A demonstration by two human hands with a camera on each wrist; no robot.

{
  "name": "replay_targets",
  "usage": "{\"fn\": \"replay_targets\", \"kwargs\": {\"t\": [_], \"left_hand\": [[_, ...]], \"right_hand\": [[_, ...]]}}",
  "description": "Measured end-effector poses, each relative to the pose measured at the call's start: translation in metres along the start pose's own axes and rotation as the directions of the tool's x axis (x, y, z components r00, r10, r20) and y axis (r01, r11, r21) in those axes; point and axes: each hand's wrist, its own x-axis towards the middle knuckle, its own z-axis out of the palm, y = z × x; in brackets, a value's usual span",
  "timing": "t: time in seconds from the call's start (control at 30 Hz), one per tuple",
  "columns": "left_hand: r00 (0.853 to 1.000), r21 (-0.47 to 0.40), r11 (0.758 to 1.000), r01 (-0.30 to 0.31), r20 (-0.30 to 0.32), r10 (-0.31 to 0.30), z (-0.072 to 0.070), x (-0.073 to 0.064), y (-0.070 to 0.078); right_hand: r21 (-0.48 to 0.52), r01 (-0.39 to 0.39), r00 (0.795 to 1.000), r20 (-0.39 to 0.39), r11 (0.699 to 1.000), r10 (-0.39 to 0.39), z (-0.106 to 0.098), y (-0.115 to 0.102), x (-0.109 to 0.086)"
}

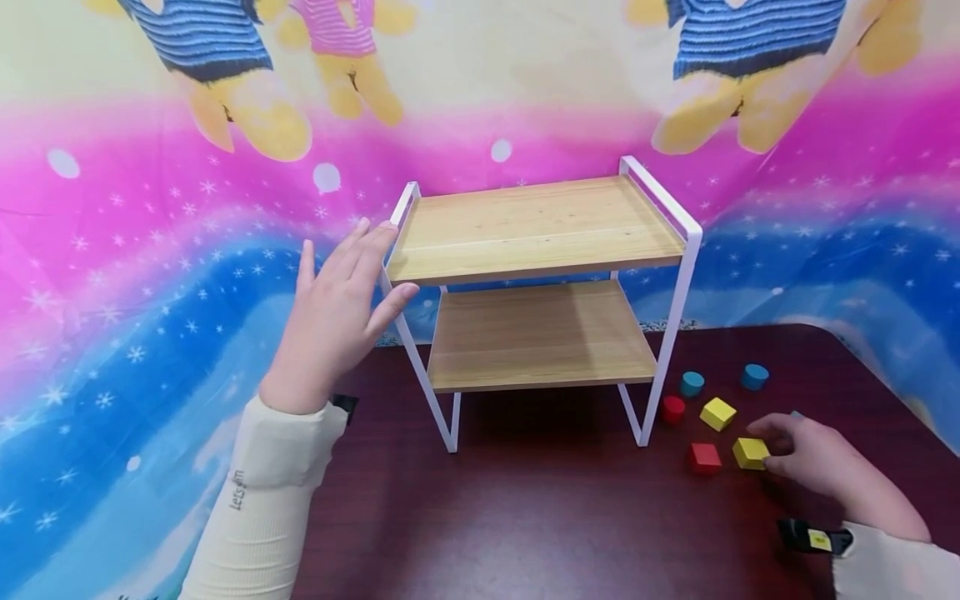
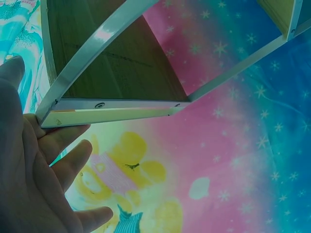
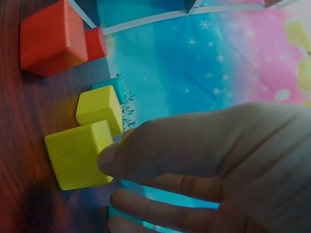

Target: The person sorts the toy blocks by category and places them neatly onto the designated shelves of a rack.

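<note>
At the right, my right hand has its thumb and index finger on the near yellow cube, which rests on the table. In the right wrist view the thumb lies against the cube's edge, while the index fingertip is mostly hidden behind it. My left hand is raised with spread fingers beside the upper left corner of a two-tier wooden shelf with a white frame. Some fingertips pass behind that frame in the left wrist view; whether they touch it, I cannot tell.
Near the right hand lie a red cube, a second yellow cube, a red cylinder and two blue cylinders. Another blue piece shows partly behind the hand. A patterned cloth hangs behind the dark table.
</note>
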Motion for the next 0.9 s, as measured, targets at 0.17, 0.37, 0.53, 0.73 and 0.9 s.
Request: {"fn": "replay_targets", "kwargs": {"t": [0.17, 0.37, 0.53, 0.73, 0.9], "left_hand": [[1.0, -0.004, 1.0, 0.002, -0.007, -0.002, 0.001, 0.0, -0.001], [1.0, -0.012, 1.0, 0.001, -0.015, -0.001, 0.002, 0.0, -0.001], [1.0, -0.018, 1.0, 0.001, -0.012, -0.001, 0.001, -0.001, 0.0], [1.0, -0.022, 1.0, 0.002, -0.005, -0.002, 0.001, 0.0, 0.0], [1.0, -0.031, 1.0, 0.002, 0.006, -0.002, 0.0, 0.0, 0.001]], "right_hand": [[0.055, 0.001, 1.0, 0.009, 0.998, -0.001, 0.003, 0.007, 0.001], [0.086, 0.006, 1.0, 0.026, 0.996, -0.008, 0.009, 0.015, 0.004], [0.106, -0.006, 1.0, 0.024, 0.994, 0.004, 0.01, 0.02, 0.003], [0.134, -0.034, 0.999, 0.03, 0.99, 0.03, 0.011, 0.023, 0.002], [0.144, -0.05, 0.998, 0.03, 0.988, 0.046, 0.012, 0.025, 0.002]]}}
